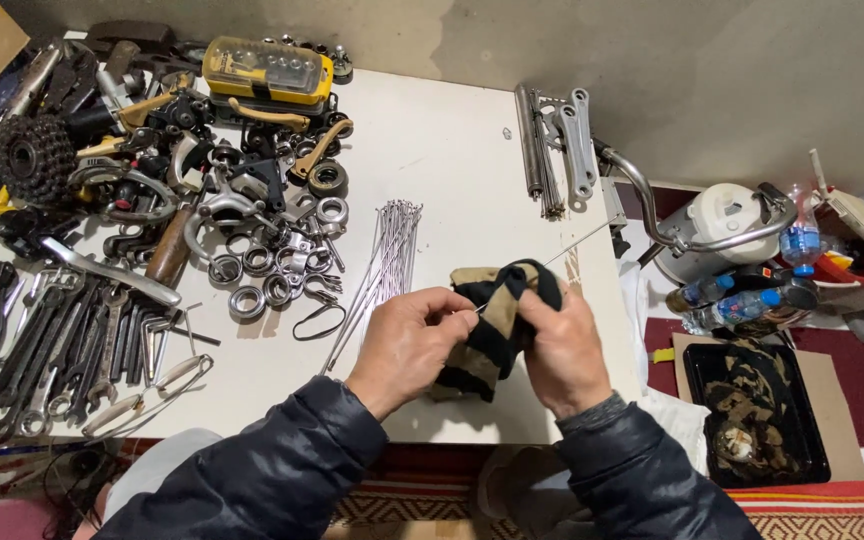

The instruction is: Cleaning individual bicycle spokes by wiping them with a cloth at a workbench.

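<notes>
1. striped tan-black rag bunched in both fists above the white table edge.
2. left hand and right hand closed, wiping a thin steel spoke.
3. next likely: slide the rag along its length.

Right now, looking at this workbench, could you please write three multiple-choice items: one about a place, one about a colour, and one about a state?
1. Where does the bundle of spokes lie on the white table?
A. left of the hands
B. under the wrenches
C. in the black tray

2. What colour is the socket case at the far edge?
A. red
B. yellow
C. green

3. What are both hands doing?
A. resting flat on the table
B. lifting a hammer
C. gripping a striped cloth around a thin spoke

Answers:
1 A: the bundle lies just left of the left hand.
2 B: its lid is yellow.
3 C: the left hand and right hand close on the cloth, and the spoke sticks out.
</notes>
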